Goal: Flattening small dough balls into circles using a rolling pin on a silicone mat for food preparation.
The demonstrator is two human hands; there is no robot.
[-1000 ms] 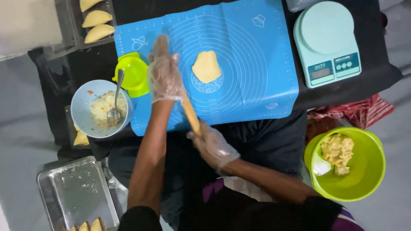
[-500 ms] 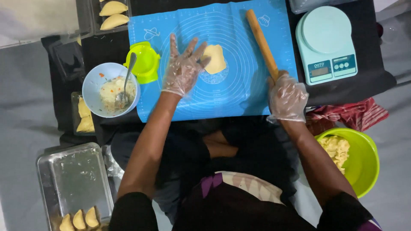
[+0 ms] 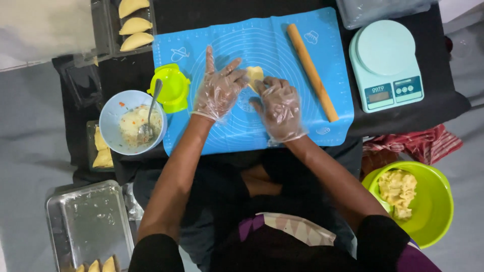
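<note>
Both hands now meet in the middle of the big blue mat (image 3: 282,131). Half a second ago the right hand (image 3: 280,108) held the wooden rolling pin (image 3: 312,73); now the pin lies alone on the mat, off to the right. So the rolling looks done. That hand curls its fingers onto the small flat dough piece (image 3: 254,75). Beside it, the left hand (image 3: 219,90) is spread wide, touching the dough's edge. Both wear clear plastic gloves.
</note>
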